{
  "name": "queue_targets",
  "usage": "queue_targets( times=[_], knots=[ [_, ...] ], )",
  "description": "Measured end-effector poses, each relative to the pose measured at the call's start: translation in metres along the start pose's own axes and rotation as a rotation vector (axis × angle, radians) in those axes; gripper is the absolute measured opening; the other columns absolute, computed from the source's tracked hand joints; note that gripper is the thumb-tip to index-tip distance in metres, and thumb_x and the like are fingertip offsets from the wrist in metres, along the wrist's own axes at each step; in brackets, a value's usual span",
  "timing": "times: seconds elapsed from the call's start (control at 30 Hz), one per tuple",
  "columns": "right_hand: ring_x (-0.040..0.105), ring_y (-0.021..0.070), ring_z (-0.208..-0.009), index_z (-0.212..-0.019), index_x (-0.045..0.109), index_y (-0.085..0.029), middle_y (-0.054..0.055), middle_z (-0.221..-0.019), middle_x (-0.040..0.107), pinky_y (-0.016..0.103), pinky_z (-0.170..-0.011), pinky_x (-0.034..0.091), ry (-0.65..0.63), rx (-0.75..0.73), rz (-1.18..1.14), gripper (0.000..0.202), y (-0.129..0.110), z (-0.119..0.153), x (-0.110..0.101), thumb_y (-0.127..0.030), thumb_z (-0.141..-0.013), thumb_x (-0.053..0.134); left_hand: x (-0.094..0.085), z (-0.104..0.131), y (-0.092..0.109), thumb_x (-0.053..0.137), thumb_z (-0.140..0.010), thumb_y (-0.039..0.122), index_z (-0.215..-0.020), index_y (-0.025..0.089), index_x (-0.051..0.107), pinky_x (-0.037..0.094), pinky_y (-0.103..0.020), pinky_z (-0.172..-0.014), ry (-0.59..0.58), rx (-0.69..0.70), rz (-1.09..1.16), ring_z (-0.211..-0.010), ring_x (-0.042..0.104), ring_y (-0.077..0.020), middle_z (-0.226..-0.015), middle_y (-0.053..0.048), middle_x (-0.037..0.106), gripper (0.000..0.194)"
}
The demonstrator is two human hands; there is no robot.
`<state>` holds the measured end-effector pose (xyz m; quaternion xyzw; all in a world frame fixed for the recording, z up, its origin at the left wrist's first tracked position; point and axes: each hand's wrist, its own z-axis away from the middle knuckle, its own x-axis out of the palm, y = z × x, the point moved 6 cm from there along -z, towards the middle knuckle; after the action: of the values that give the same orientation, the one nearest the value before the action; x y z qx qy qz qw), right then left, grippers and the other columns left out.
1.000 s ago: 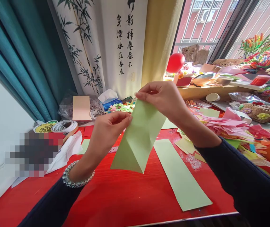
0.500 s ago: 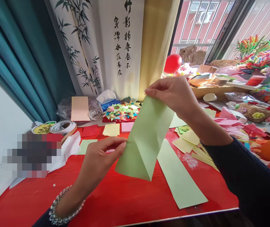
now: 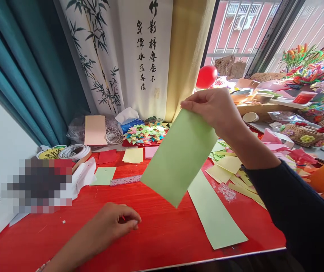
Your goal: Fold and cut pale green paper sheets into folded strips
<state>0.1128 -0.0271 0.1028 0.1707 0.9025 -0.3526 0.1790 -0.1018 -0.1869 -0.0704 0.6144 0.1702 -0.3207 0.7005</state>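
Note:
A green sheet of paper point(image 3: 180, 155) hangs tilted above the table, pinched at its top edge by the thumb and fingers of my right hand point(image 3: 211, 109). My left hand point(image 3: 116, 224) is below and to the left of the sheet, apart from it. Its fingers are loosely curled with a small gap at the thumb, and nothing is in them. Partly behind the held sheet, a long pale green paper strip point(image 3: 217, 215) lies on the red table point(image 3: 156, 241). A pink ruler point(image 3: 124, 180) rests behind my left hand, beside a small green square of paper point(image 3: 103, 176).
Yellow paper pieces point(image 3: 228, 166) lie to the right, with pink scraps further over. At the back stand a pile of folded paper pieces point(image 3: 144, 134), a yellow square point(image 3: 132, 155), a red square point(image 3: 107, 156) and a tape roll point(image 3: 75, 152). A woven basket point(image 3: 303, 134) sits far right.
My left hand has let go of the green sheet and moved down and left. My right hand has shifted slightly right with the sheet, which now hangs flatter. The pink ruler has come into view.

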Motion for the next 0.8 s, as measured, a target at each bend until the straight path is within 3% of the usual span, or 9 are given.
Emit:
queue_targets(
  times=[0.07,0.17,0.23,0.3,0.37,0.53,0.8],
  knots=[
    [0.049,0.0104,-0.053,-0.068,0.068,-0.013,0.000,-0.055,0.055,0.026,-0.049,0.038,-0.030,-0.003,-0.025,0.018,-0.005,-0.002,0.006,-0.031,-0.070,0.068,-0.020,-0.006,0.004,0.055,-0.078,0.039,-0.080,0.024,0.071,0.047,-0.025,-0.063,0.032,-0.043,-0.053,-0.068,0.065,-0.0190,-0.070,0.001,0.071,0.021],
    [0.050,0.0112,-0.055,-0.066,0.068,-0.014,-0.001,-0.053,0.054,0.026,-0.050,0.037,-0.143,-0.017,-0.063,0.018,-0.019,0.002,0.024,-0.032,-0.069,0.069,-0.070,-0.019,0.043,0.053,-0.079,0.047,-0.099,0.027,0.067,0.048,-0.027,-0.066,0.420,0.053,-0.054,-0.073,0.064,-0.0191,-0.081,0.000,0.070,0.031],
    [0.049,0.0108,-0.055,-0.066,0.068,-0.015,-0.001,-0.055,0.055,0.026,-0.049,0.036,-0.215,-0.040,-0.104,0.019,-0.031,0.007,0.038,-0.033,-0.070,0.068,-0.090,-0.028,0.081,0.057,-0.077,0.048,-0.108,0.028,0.063,0.048,-0.028,-0.072,0.610,0.210,-0.019,-0.087,0.063,-0.0210,-0.098,-0.001,0.069,0.037],
    [0.049,0.0109,-0.056,-0.066,0.068,-0.016,0.000,-0.058,0.057,0.026,-0.050,0.036,-0.262,-0.064,-0.150,0.020,-0.040,0.011,0.048,-0.035,-0.072,0.066,-0.088,-0.042,0.111,0.060,-0.076,0.046,-0.104,0.024,0.065,0.049,-0.029,-0.073,0.569,0.372,0.051,-0.087,0.063,-0.0213,-0.099,-0.003,0.069,0.036],
    [0.050,0.0113,-0.058,-0.068,0.067,-0.016,0.000,-0.061,0.058,0.025,-0.051,0.036,-0.268,-0.076,-0.180,0.021,-0.044,0.014,0.052,-0.036,-0.074,0.064,-0.083,-0.053,0.126,0.060,-0.077,0.044,-0.099,0.022,0.068,0.050,-0.029,-0.069,0.555,0.471,0.169,-0.082,0.064,-0.0207,-0.091,-0.003,0.070,0.031],
    [0.049,0.0101,-0.058,-0.071,0.065,-0.017,-0.001,-0.061,0.056,0.025,-0.051,0.034,-0.211,-0.084,-0.162,0.018,-0.040,0.013,0.047,-0.034,-0.076,0.064,-0.077,-0.066,0.118,0.065,-0.072,0.039,-0.082,0.019,0.072,0.051,-0.030,-0.064,0.576,0.495,0.444,-0.073,0.064,-0.0202,-0.075,-0.002,0.070,0.023],
    [0.047,0.0089,-0.058,-0.067,0.062,-0.016,-0.002,-0.060,0.057,0.025,-0.053,0.033,-0.186,-0.132,-0.045,0.017,-0.050,0.018,0.048,-0.029,-0.079,0.061,-0.075,-0.062,0.122,0.065,-0.070,0.031,-0.079,0.016,0.073,0.050,-0.027,-0.058,0.670,0.440,0.516,-0.066,0.063,-0.0177,-0.067,-0.002,0.068,0.019]
  ],
)
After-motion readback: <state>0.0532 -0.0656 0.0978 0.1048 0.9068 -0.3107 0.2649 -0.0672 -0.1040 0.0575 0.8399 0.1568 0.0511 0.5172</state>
